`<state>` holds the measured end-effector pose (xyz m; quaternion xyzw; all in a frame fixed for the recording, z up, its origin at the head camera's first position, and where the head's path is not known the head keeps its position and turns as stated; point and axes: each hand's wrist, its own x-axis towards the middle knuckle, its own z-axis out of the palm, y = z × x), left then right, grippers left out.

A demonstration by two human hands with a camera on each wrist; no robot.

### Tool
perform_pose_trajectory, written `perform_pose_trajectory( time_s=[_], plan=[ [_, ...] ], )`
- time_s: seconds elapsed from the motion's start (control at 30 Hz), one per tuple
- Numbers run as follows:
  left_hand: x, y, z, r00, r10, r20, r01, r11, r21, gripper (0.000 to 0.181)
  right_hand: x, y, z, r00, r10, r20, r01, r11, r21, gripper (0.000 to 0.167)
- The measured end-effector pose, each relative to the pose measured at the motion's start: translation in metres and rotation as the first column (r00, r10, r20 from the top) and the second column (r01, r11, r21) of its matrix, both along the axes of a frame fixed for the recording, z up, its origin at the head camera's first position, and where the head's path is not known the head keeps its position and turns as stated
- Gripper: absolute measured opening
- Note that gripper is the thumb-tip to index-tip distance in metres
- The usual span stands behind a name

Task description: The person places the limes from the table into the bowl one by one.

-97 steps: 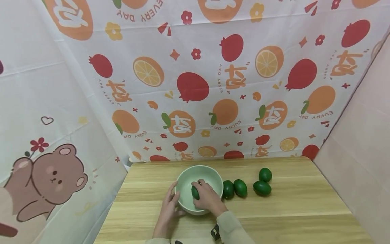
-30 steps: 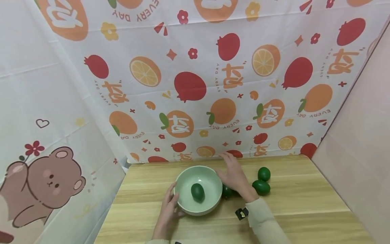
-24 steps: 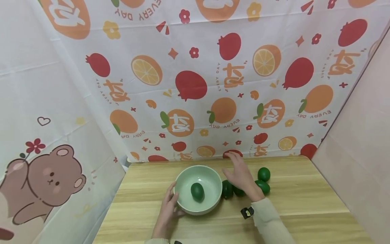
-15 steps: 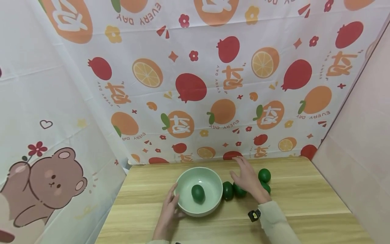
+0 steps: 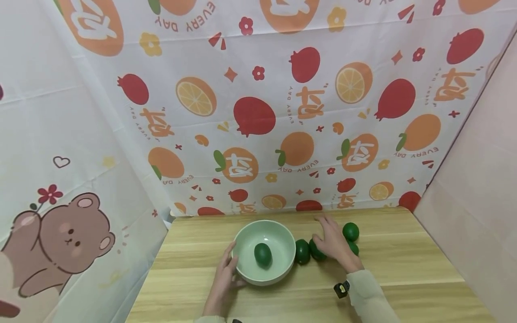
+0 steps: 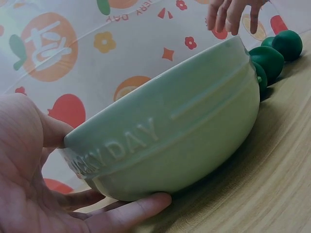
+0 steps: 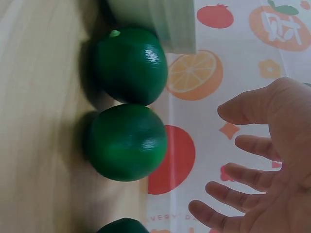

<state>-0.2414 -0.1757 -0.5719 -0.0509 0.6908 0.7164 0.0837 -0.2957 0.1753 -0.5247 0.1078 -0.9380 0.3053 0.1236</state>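
Observation:
A pale green bowl (image 5: 262, 280) with raised lettering stands on the table. My left hand (image 5: 224, 276) grips its left side, thumb at the rim and fingers around the lower wall (image 6: 146, 179). One dark green, glossy, oval fruit like a lime (image 5: 263, 255) lies inside. My right hand (image 5: 334, 242) hovers over the fruits right of the bowl, fingers spread and holding nothing, as the right wrist view confirms. Nearest below it is a second lime (image 7: 127, 142), partly hidden in the head view; another lime (image 7: 131, 65) sits between that one and the bowl.
Two more limes lie farther right, one behind (image 5: 351, 231) and one in front (image 5: 353, 248), partly covered by my right hand. The wooden table (image 5: 404, 269) ends at a fruit-printed cloth (image 5: 278, 112) behind. Cloth walls stand at both sides.
My right hand has let go of the lime inside the bowl and moved out over the rim to the right, above the other limes. My left hand stays on the bowl.

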Motion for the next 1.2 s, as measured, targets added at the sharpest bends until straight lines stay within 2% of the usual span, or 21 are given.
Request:
perform_pose_trajectory(
  time_s=[0.13, 0.37, 0.53, 1.0, 1.2],
  plan=[
    [0.001, 0.001, -0.001, 1.0, 0.004, 0.002, -0.004, 0.999, 0.034, 0.055, 0.002, 0.001, -0.008, 0.999, 0.008, 0.034, -0.009, 1.0, 0.006, 0.054],
    [0.003, 0.0, -0.002, 1.0, 0.005, -0.007, -0.005, 1.0, -0.008, 0.056, 0.008, 0.003, -0.022, 0.992, 0.022, 0.123, -0.025, 0.999, 0.022, 0.058],
    [0.004, -0.002, -0.003, 1.0, 0.009, 0.002, -0.009, 1.0, -0.008, 0.056, 0.011, 0.0, -0.026, 0.983, 0.022, 0.181, -0.025, 1.0, 0.01, 0.059],
    [0.003, -0.002, -0.004, 1.0, -0.007, -0.005, 0.007, 0.999, 0.05, 0.057, 0.013, 0.001, -0.03, 0.97, 0.021, 0.241, -0.03, 0.999, 0.031, 0.061],
    [0.003, -0.003, -0.004, 1.0, -0.006, -0.024, 0.007, 1.0, 0.026, 0.057, 0.012, 0.0, -0.036, 0.964, 0.022, 0.265, -0.035, 0.998, 0.044, 0.062]
  ],
)
